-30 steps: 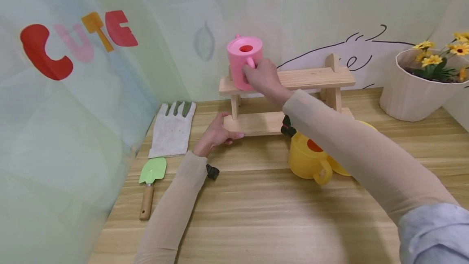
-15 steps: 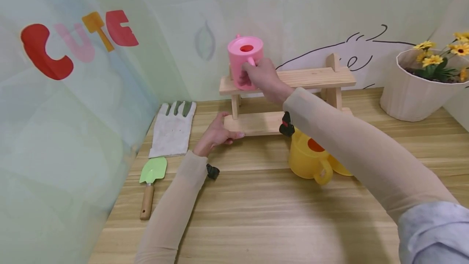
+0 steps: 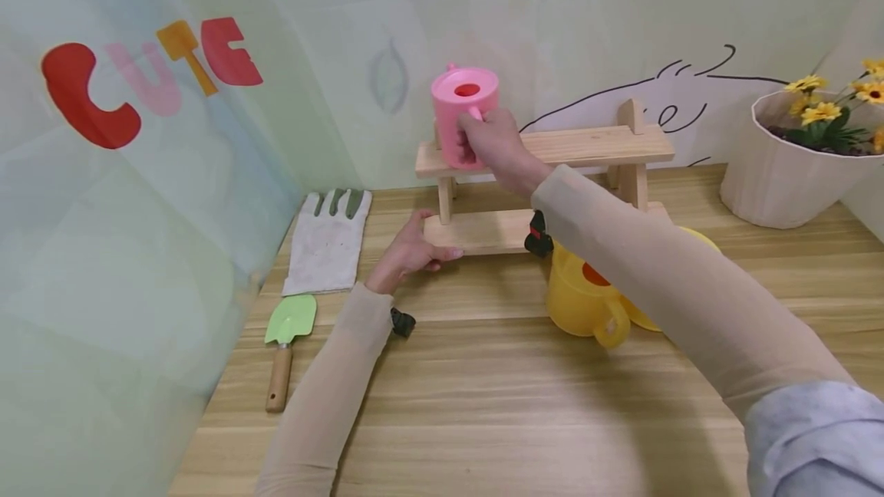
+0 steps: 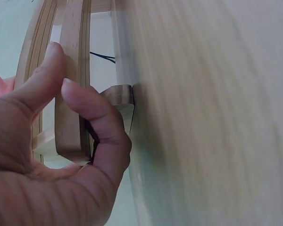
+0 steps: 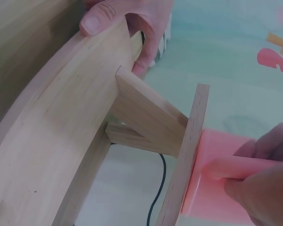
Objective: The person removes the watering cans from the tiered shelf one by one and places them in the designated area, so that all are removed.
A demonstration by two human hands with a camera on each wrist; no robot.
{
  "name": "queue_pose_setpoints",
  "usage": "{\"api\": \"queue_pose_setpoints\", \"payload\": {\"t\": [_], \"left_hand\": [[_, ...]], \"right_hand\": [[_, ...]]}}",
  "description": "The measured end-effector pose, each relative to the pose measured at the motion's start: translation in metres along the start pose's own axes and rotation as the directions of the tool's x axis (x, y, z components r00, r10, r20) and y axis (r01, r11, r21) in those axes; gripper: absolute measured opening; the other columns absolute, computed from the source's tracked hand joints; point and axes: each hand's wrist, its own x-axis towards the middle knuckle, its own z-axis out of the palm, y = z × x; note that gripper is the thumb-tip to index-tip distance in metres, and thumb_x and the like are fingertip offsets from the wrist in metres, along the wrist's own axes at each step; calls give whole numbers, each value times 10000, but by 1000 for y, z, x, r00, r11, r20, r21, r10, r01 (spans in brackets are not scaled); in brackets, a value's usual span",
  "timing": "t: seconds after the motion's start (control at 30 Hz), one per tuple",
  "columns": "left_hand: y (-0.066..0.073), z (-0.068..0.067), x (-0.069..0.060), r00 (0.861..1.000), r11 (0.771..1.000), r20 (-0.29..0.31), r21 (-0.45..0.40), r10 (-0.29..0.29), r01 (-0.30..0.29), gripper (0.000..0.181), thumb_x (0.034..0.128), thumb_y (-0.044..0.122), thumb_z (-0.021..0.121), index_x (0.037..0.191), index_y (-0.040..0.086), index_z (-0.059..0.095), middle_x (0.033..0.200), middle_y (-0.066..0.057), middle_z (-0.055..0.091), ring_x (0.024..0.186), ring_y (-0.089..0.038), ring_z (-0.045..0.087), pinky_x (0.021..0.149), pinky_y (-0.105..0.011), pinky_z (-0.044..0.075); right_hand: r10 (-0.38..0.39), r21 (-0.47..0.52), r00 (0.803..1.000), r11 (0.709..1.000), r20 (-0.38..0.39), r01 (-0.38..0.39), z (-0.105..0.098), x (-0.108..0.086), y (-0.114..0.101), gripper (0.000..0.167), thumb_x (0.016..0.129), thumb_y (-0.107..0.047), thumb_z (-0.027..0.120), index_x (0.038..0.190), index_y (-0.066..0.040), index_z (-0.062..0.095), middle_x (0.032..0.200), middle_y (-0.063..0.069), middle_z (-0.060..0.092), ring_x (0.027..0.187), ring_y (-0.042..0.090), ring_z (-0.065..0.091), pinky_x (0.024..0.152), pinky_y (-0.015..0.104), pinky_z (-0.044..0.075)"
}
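Note:
A pink watering can stands upright on the left end of the upper board of a small two-tier wooden shelf. My right hand grips its handle; the right wrist view shows fingers curled round the handle. My left hand holds the left end of the lower board, thumb at the front edge. Close up in the left wrist view, the left hand wraps that board end. A yellow watering can sits before the shelf, partly hidden by my right forearm.
Left of the shelf lies a white work glove with green fingertips, and below it a green hand trowel with a wooden handle. A white pot of yellow flowers stands at the right. The patterned backdrop rises behind the shelf.
The head view has shifted very slightly. Both hands, the pink watering can and the shelf keep their places.

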Motion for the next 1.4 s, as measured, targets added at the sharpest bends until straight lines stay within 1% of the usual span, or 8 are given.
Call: {"api": "queue_pose_setpoints", "payload": {"t": [0.2, 0.27, 0.47, 0.7, 0.93, 1.13, 1.2, 1.4], "left_hand": [[1, 0, 0, 1000, 1000, 4, 10, 3, -3, 972, 903, 43, 889, 1650, 88, 269, 1273, -217, 544, 619, -96, 570, 532, -186, 523], [2, 1, 0, 1000, 1000, 7, 11, 3, -3, 975, 905, 45, 887, 1654, 86, 265, 1276, -222, 545, 623, -93, 573, 533, -186, 525], [2, 1, -1, 1000, 1000, 9, 0, -6, 6, 983, 901, 40, 890, 1658, 100, 266, 1275, -218, 548, 624, -96, 571, 531, -183, 518], [2, 2, -1, 1000, 1000, 10, -13, -4, 5, 987, 896, 20, 889, 1657, 98, 265, 1265, -211, 559, 648, -108, 585, 528, -181, 523], [2, 1, -1, 1000, 1000, 0, -12, -1, 1, 999, 890, 22, 896, 1658, 91, 263, 1295, -210, 541, 685, -120, 581, 520, -174, 518], [-1, 0, 0, 1000, 1000, 2, -11, 1, -1, 1005, 896, 32, 891, 1669, 89, 250, 1353, -229, 514, 685, -112, 580, 526, -172, 528], [0, 0, -1, 1000, 1000, 3, -11, 0, 0, 1010, 896, 34, 893, 1671, 93, 248, 1360, -232, 514, 684, -111, 581, 525, -172, 528], [2, 0, -3, 1000, 1000, 10, -21, 2, -2, 1020, 896, 35, 893, 1677, 89, 238, 1358, -235, 503, 675, -103, 584, 523, -164, 524]], "right_hand": [[-30, -20, 998, 999, -60, 28, 1, -2, 2, 304, 1096, -171, 509, 796, -127, 540, 725, -20, 533, 721, 129, 516, 689, 240, 473], [-40, -32, 996, 999, -75, 38, 1, -4, 2, 323, 1101, -189, 505, 783, -135, 519, 689, -29, 502, 687, 124, 496, 681, 248, 467], [-66, -53, 994, 997, -90, 62, 2, -8, 2, 351, 1121, -225, 498, 783, -135, 522, 667, -33, 498, 650, 121, 482, 676, 267, 481], [-90, -59, 992, 995, -94, 84, 1, -12, 4, 374, 1108, -215, 497, 744, -129, 499, 607, -54, 463, 612, 126, 457, 618, 277, 428], [-101, -60, 991, 994, -84, 96, 2, -18, 3, 380, 1106, -228, 510, 743, -117, 509, 620, -42, 477, 623, 127, 457, 603, 266, 422], [-66, -96, 993, 994, -93, 57, 4, -26, 1, 352, 1116, -269, 518, 816, -95, 577, 807, 43, 645, 754, 169, 581, 679, 287, 511], [-58, -108, 993, 993, -99, 47, 5, -29, 1, 352, 1113, -274, 520, 816, -93, 575, 838, 60, 660, 768, 178, 589, 678, 291, 510], [-60, -125, 992, 991, -115, 46, 5, -36, 1, 357, 1100, -262, 526, 768, -131, 526, 727, 17, 562, 676, 149, 502, 584, 246, 426]]}}
